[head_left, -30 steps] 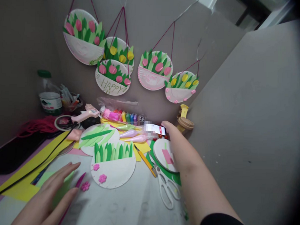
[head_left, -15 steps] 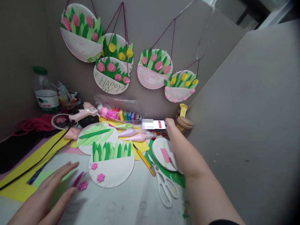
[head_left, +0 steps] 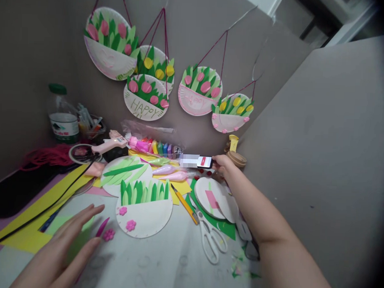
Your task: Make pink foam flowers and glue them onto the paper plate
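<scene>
My left hand hovers open at the lower left, fingers apart. By its thumb are a pink clay flower and a magenta pointed tool, partly hidden by the thumb. My right hand reaches far forward and grips the right end of a phone with a lit screen. Between the hands lies a white paper plate basket with green paper leaves and two pink clay flowers on its front.
White scissors and a yellow craft knife lie right of the basket. Behind are a pink glue gun, bagged coloured clay and another plate with loose leaves. Finished baskets hang on the wall. A bottle stands left.
My right hand has closed more fully around the phone's right end, and its forearm has shifted right, uncovering more of the stacked plates. My left hand stays about where it was.
</scene>
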Tool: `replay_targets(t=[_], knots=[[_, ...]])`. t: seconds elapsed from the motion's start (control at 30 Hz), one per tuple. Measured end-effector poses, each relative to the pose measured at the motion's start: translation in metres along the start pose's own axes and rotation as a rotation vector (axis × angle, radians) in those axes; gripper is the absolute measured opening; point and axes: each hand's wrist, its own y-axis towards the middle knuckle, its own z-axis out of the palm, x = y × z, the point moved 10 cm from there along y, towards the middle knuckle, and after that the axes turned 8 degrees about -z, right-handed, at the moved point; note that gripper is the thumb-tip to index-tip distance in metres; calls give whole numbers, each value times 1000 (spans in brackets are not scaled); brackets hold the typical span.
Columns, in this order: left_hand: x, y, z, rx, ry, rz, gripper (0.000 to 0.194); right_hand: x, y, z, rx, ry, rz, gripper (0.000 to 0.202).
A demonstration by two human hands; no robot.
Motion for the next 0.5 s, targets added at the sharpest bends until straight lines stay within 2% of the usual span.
replay_targets(t=[0.17,0.33,0.5], knots=[[-5,-1,-1,12,-5,15,51,-26,-23,-3,66,79,132,14],[-9,-1,-3,6,-12,22,50,-40,-40,-6,4,155,50,16],[-9,-1,-3,-12,-24,24,50,-44,-50,-17,-88,190,-49,18]])
